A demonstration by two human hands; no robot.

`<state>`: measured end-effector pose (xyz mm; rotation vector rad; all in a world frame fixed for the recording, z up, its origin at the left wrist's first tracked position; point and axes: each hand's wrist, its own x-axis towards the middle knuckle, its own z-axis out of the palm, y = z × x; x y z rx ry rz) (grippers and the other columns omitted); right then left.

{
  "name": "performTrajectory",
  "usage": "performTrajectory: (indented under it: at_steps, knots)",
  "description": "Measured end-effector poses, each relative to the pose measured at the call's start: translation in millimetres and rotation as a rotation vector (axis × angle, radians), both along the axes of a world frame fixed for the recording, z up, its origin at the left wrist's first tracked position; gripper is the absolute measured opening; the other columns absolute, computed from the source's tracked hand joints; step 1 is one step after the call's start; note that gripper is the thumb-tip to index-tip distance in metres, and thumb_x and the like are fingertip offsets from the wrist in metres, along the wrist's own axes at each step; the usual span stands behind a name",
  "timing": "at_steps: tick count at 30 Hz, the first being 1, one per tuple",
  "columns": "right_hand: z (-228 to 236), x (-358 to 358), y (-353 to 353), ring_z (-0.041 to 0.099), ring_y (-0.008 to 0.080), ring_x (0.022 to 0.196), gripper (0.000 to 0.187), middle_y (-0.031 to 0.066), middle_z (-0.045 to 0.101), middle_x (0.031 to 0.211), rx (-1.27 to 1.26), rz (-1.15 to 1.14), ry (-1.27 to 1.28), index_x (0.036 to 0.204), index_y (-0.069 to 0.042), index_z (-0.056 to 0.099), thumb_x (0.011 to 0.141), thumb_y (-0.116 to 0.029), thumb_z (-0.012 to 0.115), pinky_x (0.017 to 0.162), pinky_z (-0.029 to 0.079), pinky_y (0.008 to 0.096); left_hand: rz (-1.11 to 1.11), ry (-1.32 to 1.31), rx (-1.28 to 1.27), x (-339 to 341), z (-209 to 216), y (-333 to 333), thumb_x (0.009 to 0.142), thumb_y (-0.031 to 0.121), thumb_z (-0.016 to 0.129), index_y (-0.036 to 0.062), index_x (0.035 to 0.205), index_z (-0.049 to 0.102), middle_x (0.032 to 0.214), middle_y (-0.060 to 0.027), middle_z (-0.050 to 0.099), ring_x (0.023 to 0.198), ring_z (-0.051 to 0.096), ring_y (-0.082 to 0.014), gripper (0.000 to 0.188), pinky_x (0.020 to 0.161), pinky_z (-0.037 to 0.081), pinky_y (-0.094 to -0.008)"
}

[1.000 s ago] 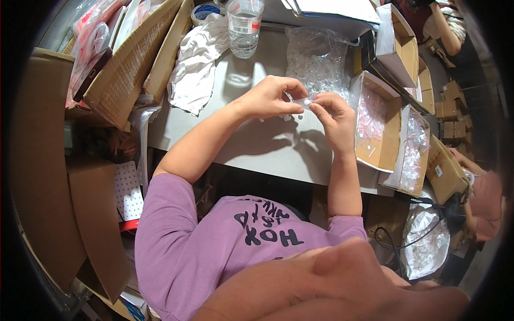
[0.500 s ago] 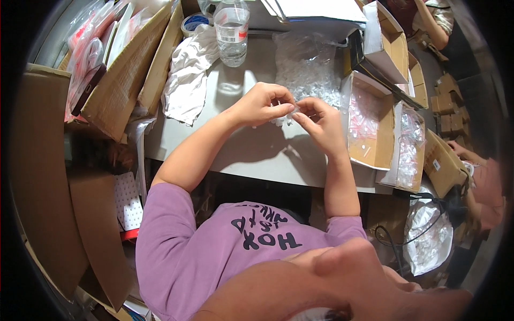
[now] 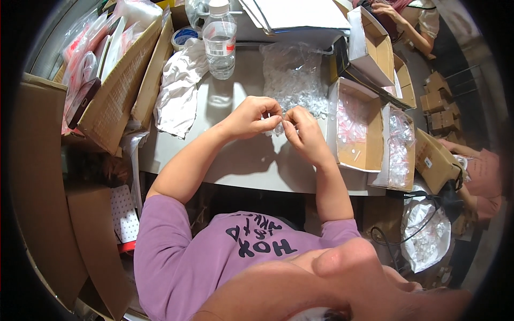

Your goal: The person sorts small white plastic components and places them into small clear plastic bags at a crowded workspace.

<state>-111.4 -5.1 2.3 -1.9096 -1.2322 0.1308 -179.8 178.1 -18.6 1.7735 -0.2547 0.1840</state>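
Over the near part of the grey-white table, my left hand and my right hand meet at the fingertips. Both pinch at the same spot, and whatever sits between them is too small to make out. Just beyond my fingers lies a clear plastic bag, with many small whitish translucent pieces at its near end. Some of those pieces are partly hidden behind my hands. To the right of my right hand, an open cardboard box holds small clear bags with pinkish-red edges.
A water bottle and a crumpled white cloth stand at the back left, near a tape roll. Cardboard boxes line the left. Another box of clear packets is at right. Co-workers' arms show beyond.
The whole view has shifted slightly, so the table things appear lower and further left. My right fingers are curled in more tightly, while both hands stay together at the fingertips.
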Motion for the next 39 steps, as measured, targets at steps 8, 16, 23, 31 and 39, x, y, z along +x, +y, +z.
performTrajectory:
  at_steps: [8,16,23,31,39]
  knots:
    - [6,-1,-5,0.051,0.0329,0.076,0.014,0.0143,0.053,0.077,0.011,-0.084,-0.006,0.082,-0.001,0.051,0.084,-0.013,0.059,0.07,0.042,0.0402,0.041,-0.003,-0.101,2,-1,1,0.084,0.014,0.063,-0.0021,0.084,0.062,0.071,-0.0017,0.058,0.066,0.05,-0.0066,0.016,0.057,0.041,-0.0239]
    - [27,5,-61,0.052,0.0285,0.068,0.019,0.0136,0.055,0.074,0.081,-0.372,-0.149,0.08,0.0,0.054,0.087,-0.016,0.062,0.063,0.042,0.0365,0.072,0.023,-0.191,5,-3,2,0.086,0.013,0.064,-0.0013,0.09,0.061,0.078,0.0005,0.06,0.071,0.052,-0.0057,0.015,0.065,0.043,-0.0217]
    - [57,27,-203,0.044,0.0061,0.065,0.02,-0.0003,0.053,0.071,0.118,-1.181,-0.243,0.078,0.0,0.056,0.088,-0.015,0.066,0.059,0.039,0.0222,0.025,0.062,-0.027,4,0,-3,0.085,0.015,0.066,-0.0009,0.093,0.062,0.079,-0.0012,0.061,0.068,0.052,-0.0064,0.018,0.062,0.044,-0.0225]
    - [14,57,-160,0.06,0.032,0.093,0.036,0.0195,0.06,0.102,-0.601,-0.59,-0.052,0.105,-0.001,0.055,0.072,-0.007,0.069,0.081,0.048,0.037,0.046,0.135,-0.008,4,-1,-3,0.084,0.015,0.066,-0.0023,0.103,0.06,0.079,-0.0029,0.062,0.065,0.052,-0.0063,0.026,0.058,0.044,-0.0222]
    - [0,75,-156,0.055,0.0383,0.097,0.054,0.0232,0.055,0.103,-0.774,-0.513,0.083,0.11,-0.001,0.046,0.06,0.004,0.066,0.082,0.047,0.0397,0.046,0.127,0.058,4,4,-2,0.085,0.013,0.066,-0.0025,0.104,0.059,0.085,-0.0024,0.061,0.076,0.054,-0.0078,0.026,0.069,0.046,-0.0238]
